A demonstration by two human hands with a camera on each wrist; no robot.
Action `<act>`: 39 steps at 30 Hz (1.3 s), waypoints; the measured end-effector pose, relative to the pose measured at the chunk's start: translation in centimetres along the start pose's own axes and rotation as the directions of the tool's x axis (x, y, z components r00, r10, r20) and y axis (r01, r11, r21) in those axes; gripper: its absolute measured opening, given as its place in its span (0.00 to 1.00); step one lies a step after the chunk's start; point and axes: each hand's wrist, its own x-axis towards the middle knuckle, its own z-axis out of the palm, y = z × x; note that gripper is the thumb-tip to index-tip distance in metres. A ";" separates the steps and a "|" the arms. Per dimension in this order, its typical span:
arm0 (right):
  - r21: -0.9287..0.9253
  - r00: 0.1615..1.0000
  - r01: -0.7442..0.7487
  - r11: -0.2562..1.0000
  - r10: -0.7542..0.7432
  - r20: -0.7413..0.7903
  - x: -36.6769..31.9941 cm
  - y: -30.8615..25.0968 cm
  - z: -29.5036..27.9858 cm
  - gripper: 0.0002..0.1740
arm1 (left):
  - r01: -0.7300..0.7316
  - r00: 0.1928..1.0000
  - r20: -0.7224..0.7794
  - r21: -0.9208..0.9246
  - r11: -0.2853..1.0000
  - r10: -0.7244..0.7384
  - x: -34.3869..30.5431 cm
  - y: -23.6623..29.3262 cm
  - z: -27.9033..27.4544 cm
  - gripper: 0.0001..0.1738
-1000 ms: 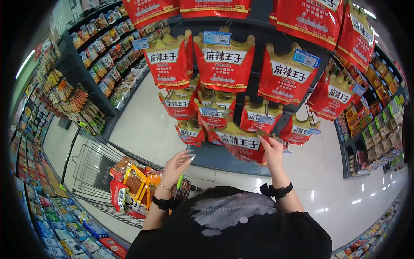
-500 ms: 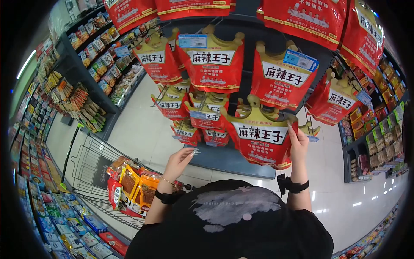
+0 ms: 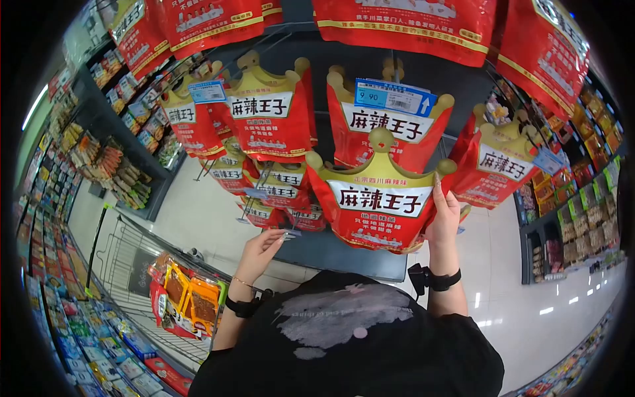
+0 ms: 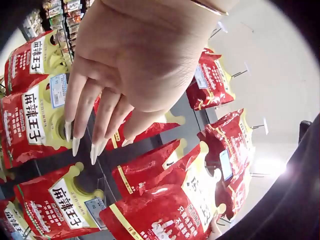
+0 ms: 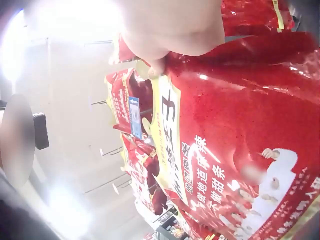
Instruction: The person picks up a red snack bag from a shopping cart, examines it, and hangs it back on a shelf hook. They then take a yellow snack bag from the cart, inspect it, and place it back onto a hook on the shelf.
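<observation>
My right hand (image 3: 444, 221) pinches the upper right edge of a red snack bag (image 3: 377, 215) with a gold crown-shaped top and a white label with black characters. The bag faces me upright, in front of similar hanging bags. Up close in the right wrist view, the red front of the held bag (image 5: 250, 120) fills much of the picture, with the fingers over its edge. My left hand (image 3: 261, 253) is in the air left of the bag, its fingers nearly straight and holding nothing. In the left wrist view its palm and long nails show before the rack.
Similar red bags (image 3: 268, 116) hang on hooks ahead, with a blue price tag (image 3: 393, 97) on one. A wire shopping cart (image 3: 122, 264) with packaged snacks (image 3: 188, 294) stands at left. Stocked shelves line both sides; a dark rack base (image 3: 344, 255) lies below.
My right hand has brought the bag away from the hanging bags; it was tilted and blurred, and now appears larger and faces me. My left hand stays empty. The head view has shifted.
</observation>
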 end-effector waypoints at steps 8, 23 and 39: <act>0.080 0.955 -0.235 0.969 0.214 0.207 1.6 2.1 3.3 0.13 | 0.066 0.995 -0.074 0.014 0.998 -0.064 -1.1 0.3 1.6 0.14; 0.124 0.932 -0.167 0.978 0.116 0.343 5.5 9.8 20.8 0.12 | 0.255 0.868 -0.455 0.066 0.965 -0.199 -10.0 -0.1 -5.0 0.14; 0.157 0.950 -0.093 0.983 0.041 0.309 6.7 9.7 25.3 0.14 | 0.324 0.847 -0.486 0.147 0.935 -0.217 -11.6 0.6 -4.8 0.13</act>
